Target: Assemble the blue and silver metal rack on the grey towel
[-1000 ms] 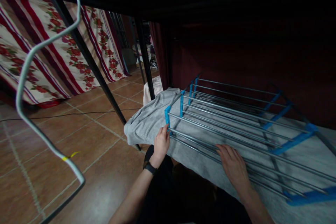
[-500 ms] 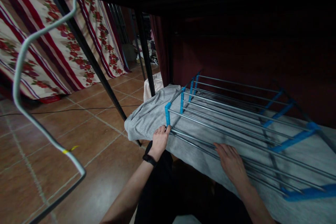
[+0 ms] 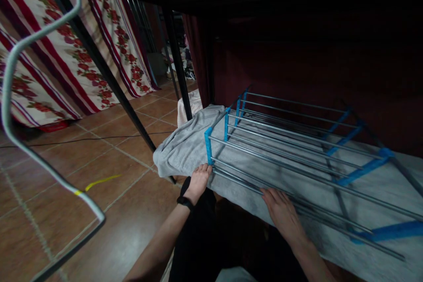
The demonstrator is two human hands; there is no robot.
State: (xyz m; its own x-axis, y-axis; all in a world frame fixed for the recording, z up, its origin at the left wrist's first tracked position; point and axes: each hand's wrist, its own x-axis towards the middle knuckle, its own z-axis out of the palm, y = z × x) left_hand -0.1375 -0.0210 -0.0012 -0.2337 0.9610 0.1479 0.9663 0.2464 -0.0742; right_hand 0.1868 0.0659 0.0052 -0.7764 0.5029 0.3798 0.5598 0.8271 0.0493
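A person seated low, in dark trousers [image 3: 193, 246], has both bare hands at the near edge of a metal rack [image 3: 297, 167]. The rack lies on a grey cloth [image 3: 181, 154], its long rods running from left to right between two rows of blue brackets [image 3: 208, 145].

The left hand [image 3: 199, 180], with a black band [image 3: 185, 203] on its wrist, has its fingers curled at the lower end of the nearest left bracket, touching the rods there. The right hand [image 3: 280, 211] lies palm down farther right along the same edge, its fingertips over the near rods. Both thumbs are hidden, so whether either hand is clamped on the rack cannot be told. The hands are well apart.

At the lower right, one near rod [image 3: 390, 252] reaches to a loose-looking end below a blue bracket.

Behind the rack hangs a dark red backdrop [image 3: 297, 70]. To the left, slanting black posts [image 3: 109, 74] stand over a brown tiled floor [image 3: 132, 224], with a striped, flowered curtain [image 3: 122, 48] beyond. A bent pale bar [image 3: 49, 172] carrying a yellow strip [image 3: 99, 182] crosses the left foreground.
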